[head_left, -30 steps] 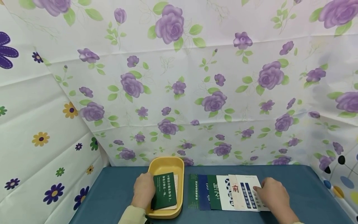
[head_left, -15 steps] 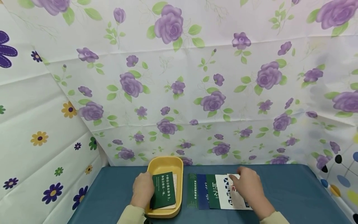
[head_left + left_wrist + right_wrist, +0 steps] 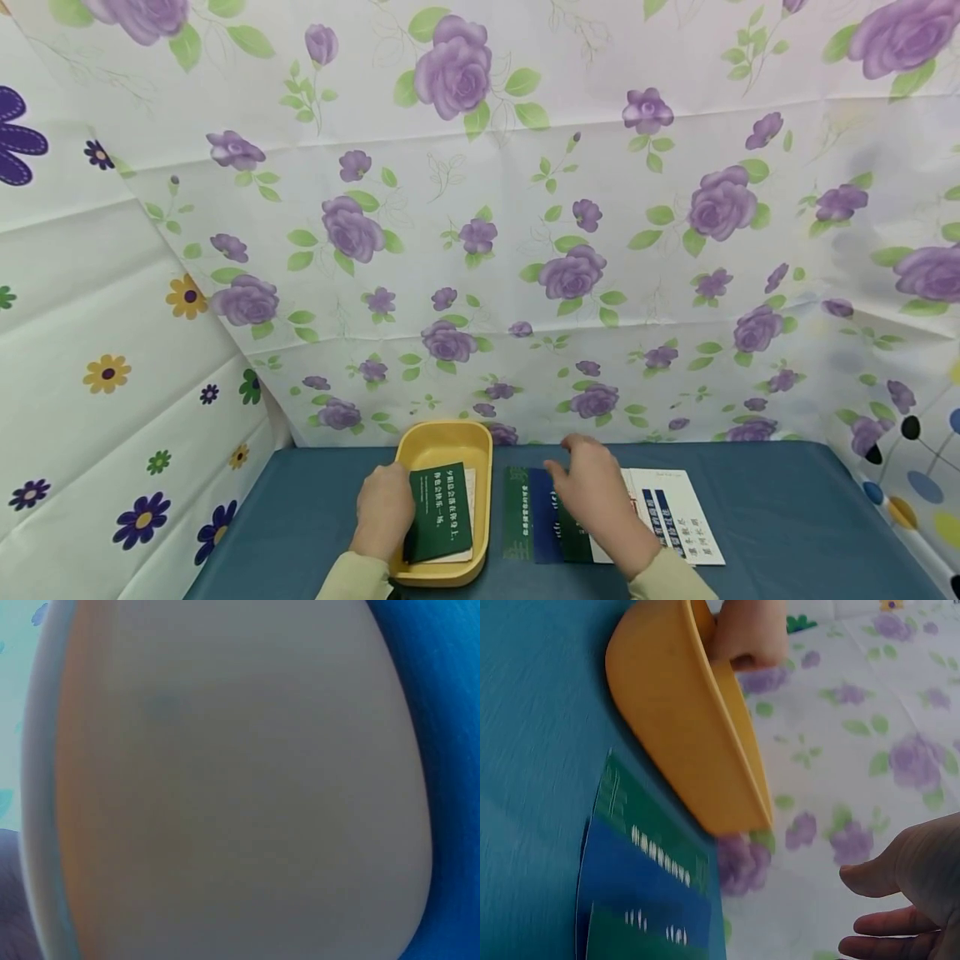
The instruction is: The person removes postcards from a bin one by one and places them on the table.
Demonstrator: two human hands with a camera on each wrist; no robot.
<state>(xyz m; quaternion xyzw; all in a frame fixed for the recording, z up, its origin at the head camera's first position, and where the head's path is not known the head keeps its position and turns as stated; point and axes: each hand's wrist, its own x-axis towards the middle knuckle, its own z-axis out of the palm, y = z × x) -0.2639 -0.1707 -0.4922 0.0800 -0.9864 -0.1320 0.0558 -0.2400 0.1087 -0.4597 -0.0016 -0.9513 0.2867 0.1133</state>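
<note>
In the head view, my left hand (image 3: 385, 508) grips the left rim of a yellow plastic bin (image 3: 442, 446). Inside the bin lies a dark green card (image 3: 435, 525) with white writing, over a pale one that peeks out. My right hand (image 3: 596, 500) hovers over an overlapping row of cards, its thumb and fingers apart and nothing between them. From the left the row shows a patterned green card (image 3: 517, 517), a blue card (image 3: 543, 508), another green one and white ones, with a white card (image 3: 675, 487) at the right end. The right hand hides the row's middle.
A blue-covered table (image 3: 810, 517) bears everything. Behind it hangs a white sheet (image 3: 510, 375) with purple roses, and flowered sheets close off both sides. The bin's pale outer wall (image 3: 247, 787) fills most of the left wrist view.
My right hand has swept left along the card row, from its right end to over its middle, uncovering the right-end white card again. My left hand and the bin have stayed put.
</note>
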